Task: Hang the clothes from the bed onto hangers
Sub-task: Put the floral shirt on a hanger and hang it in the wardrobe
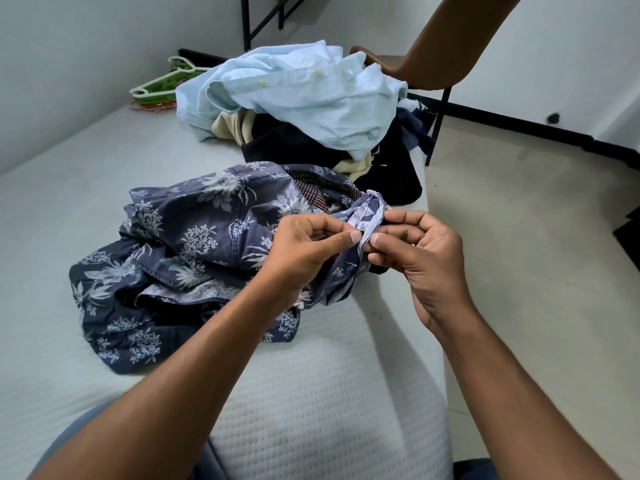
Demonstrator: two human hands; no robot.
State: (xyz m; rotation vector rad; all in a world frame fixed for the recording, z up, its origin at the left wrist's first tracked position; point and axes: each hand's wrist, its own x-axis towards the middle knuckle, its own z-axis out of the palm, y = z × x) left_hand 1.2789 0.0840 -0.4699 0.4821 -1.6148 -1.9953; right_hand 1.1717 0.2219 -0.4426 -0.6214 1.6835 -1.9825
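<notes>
The dark blue flowered shirt [180, 244] lies crumpled on the bed [311, 393], against its right edge and nearer the person than the other clothes. Both hands meet over that edge at a raised fold of the shirt's pale inner side. The left hand [304, 251] pinches the fold between thumb and forefinger, its other fingers curled under. The right hand [422, 258] holds the same fold from the other side, thumb tip against the cloth and fingers curled round it, so the two thumbs nearly touch. The rest of the shirt spreads in loose heaps toward the middle of the bed. A dark red woven strip [322, 188] lies across the shirt's far side; whether it is a belt or a tie cannot be told. Farther along the right edge sits a pile of clothes: a light blue shirt [294, 95] on top, a beige garment [232, 126] and a black garment [391, 174] under it. At the far left corner, by the wall, lie white and green hangers [162, 84]. A brown chair [433, 64] stands on the floor just beyond the pile.
</notes>
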